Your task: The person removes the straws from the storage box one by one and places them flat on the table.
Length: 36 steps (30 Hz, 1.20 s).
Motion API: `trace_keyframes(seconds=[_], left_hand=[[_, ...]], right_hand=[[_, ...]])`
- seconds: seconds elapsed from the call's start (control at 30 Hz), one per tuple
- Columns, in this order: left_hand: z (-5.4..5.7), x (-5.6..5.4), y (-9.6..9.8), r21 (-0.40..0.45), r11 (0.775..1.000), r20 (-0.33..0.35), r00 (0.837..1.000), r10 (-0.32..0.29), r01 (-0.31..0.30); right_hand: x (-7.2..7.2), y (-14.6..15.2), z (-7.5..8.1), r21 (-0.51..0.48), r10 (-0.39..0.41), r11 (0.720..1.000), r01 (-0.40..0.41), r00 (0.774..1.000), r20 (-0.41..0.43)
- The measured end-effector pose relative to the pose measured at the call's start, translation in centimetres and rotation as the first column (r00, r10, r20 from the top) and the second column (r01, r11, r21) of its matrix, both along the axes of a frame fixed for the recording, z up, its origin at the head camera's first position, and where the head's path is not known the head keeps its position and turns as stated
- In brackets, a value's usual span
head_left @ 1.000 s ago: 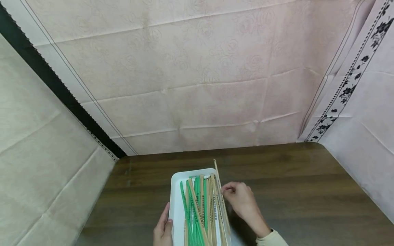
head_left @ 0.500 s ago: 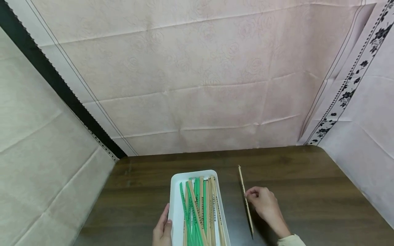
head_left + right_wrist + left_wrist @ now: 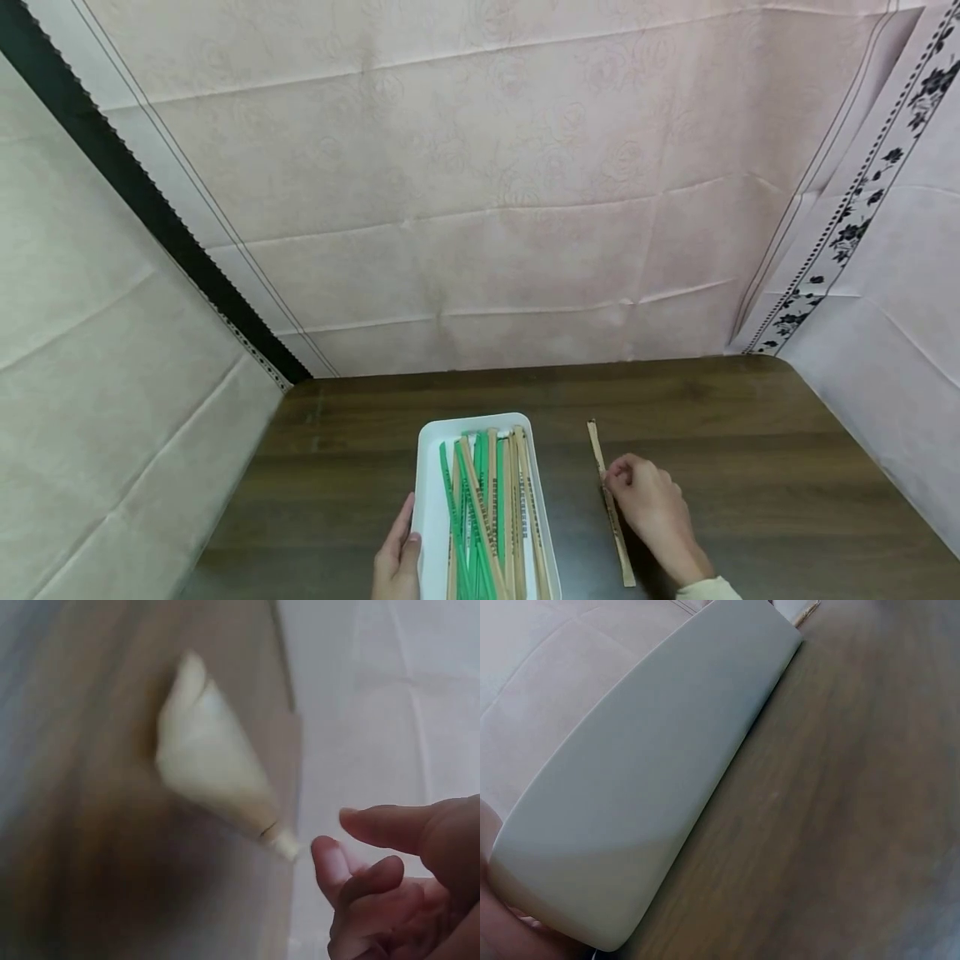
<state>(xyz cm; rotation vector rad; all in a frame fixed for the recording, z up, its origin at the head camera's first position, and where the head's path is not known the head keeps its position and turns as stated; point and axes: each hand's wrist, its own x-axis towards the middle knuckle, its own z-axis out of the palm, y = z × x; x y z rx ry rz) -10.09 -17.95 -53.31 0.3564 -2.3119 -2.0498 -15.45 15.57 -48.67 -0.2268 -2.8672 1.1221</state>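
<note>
Left hand is touching white tray, grip unclear; right hand, unclasped, is flanking strip, likely light, best pinched midway.

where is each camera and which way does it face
Head: on the head, facing forward and down at the table and white tray; left hand, right hand and a sleeve show.
Left wrist: on that wrist, facing along the white tray's outer side; part of the left hand shows.
Right wrist: on that wrist, facing across the table toward the cloth, past a blurred pale strip; thumb and fingers show.
Head and left wrist share the white tray and left hand.
</note>
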Motion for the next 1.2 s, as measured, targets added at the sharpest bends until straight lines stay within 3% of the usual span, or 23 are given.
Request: trace_keyframes(seconds=[0.27,0.47,0.57,0.7,0.83,1.2], left_hand=[[-0.1,0.0,0.0,-0.004,1.0,-0.002,1.0,0.003,-0.003],[0.1,0.1,-0.1,-0.043,0.999,-0.024,1.0,0.002,-0.003],[0.1,0.0,-0.1,-0.048,0.999,-0.017,1.0,0.008,-0.008],[0.0,-0.1,0.0,-0.046,0.999,-0.014,1.0,0.015,-0.015],[0.1,-0.3,0.0,-0.051,0.999,-0.004,1.0,0.006,-0.006],[0.0,-0.1,0.2,-0.039,0.999,0.008,1.0,0.02,-0.02]], right_hand=[[0.9,-4.8,3.0,-0.166,0.092,0.981,-0.103,0.993,-0.071],[1.1,-9.1,3.8,-0.165,0.264,0.946,-0.28,0.958,-0.113],[1.1,-10.7,3.6,-0.16,0.354,0.918,-0.362,0.932,-0.08],[1.2,-12.2,2.7,-0.191,0.408,0.896,-0.401,0.913,-0.004],[1.3,-13.3,1.8,-0.172,0.431,0.891,-0.42,0.902,0.028],[1.5,-14.8,0.2,-0.05,0.432,0.901,-0.432,0.902,0.0]])
